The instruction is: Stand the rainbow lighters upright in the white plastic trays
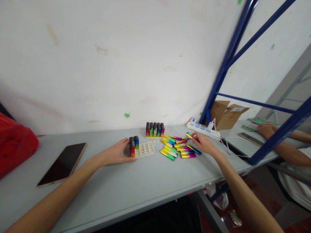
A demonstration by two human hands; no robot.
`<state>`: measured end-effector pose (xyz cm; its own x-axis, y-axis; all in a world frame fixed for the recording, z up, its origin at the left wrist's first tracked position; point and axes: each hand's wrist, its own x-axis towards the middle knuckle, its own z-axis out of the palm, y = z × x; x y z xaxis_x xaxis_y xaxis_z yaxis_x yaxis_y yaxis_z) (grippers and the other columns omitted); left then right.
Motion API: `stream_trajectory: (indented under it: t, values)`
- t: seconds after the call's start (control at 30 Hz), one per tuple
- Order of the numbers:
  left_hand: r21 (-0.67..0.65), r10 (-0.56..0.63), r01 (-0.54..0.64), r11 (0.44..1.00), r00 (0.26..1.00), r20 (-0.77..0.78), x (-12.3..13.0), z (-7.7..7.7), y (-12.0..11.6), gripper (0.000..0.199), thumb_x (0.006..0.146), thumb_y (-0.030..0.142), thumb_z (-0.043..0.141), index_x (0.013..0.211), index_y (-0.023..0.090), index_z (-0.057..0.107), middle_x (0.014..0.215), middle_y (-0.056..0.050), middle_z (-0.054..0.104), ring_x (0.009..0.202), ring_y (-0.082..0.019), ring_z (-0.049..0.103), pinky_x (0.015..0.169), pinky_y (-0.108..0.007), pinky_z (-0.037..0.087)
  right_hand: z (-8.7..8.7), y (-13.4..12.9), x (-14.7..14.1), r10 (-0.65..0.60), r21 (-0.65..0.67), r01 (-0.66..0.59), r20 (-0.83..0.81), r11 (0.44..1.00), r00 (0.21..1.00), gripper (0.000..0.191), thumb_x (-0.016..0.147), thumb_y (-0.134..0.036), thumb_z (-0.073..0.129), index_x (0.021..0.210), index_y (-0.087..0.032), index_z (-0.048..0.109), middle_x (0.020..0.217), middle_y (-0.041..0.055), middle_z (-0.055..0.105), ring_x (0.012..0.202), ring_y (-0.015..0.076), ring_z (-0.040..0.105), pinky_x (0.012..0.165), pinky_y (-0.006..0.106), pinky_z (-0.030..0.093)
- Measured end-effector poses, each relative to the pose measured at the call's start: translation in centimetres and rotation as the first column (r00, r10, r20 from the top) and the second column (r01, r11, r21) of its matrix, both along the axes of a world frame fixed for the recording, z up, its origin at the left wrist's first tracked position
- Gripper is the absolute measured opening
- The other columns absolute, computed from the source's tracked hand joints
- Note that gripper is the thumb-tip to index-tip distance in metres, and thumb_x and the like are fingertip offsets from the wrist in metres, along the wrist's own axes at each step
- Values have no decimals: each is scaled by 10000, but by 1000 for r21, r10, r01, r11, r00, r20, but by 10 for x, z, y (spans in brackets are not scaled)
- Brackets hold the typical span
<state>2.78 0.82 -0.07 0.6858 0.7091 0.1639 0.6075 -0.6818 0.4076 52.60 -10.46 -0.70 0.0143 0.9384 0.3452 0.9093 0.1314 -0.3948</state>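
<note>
My left hand (118,152) curves around the left end of a white tray (148,149) with round holes, its thumb at the front edge and its fingers behind. A few lighters (132,149) with dark tops and red, yellow and blue bodies stand upright in that end. My right hand (202,144) pinches a shiny multicoloured lighter (189,135) above the right side of a loose pile. This pile of lighters (175,147), in metallic yellow, green, pink and blue, lies flat between the tray and my right hand.
A full block of upright lighters (155,130) stands near the wall. To the left are a phone (63,163) and a red bag (14,145). A power strip (202,129) with cables, a blue frame (218,74) and a cardboard box (227,115) stand right. Another person's hands (267,130) work beyond.
</note>
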Motion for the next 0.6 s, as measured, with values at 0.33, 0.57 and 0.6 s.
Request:
stream_trajectory:
  t: [0.33,0.57,0.6]
  values:
    - [49,80,-86,995,990,117,19,-18,-10,832,729,777,827,1284,173,689,1383,-192,690,1279,-428,691,1160,-497,562,47,75,-130,325,225,-234,-653,946,685,582,870,-791,739,831,-215,663,735,-2,631,697,167,541,661,305,466]
    - [47,61,-69,997,985,163,25,-19,-15,691,755,731,836,1204,227,688,1268,-141,716,1194,-399,707,1101,-514,583,21,92,-190,351,111,-490,-832,865,430,619,881,-833,689,1070,-251,590,780,-47,591,571,114,447,507,242,401]
    - [39,57,-64,997,985,166,25,-19,-15,694,756,731,835,1203,222,686,1270,-146,713,1194,-400,704,1099,-520,582,14,90,-193,336,92,-495,-837,864,432,618,886,-827,686,1101,-258,577,745,-70,542,538,104,381,478,233,340]
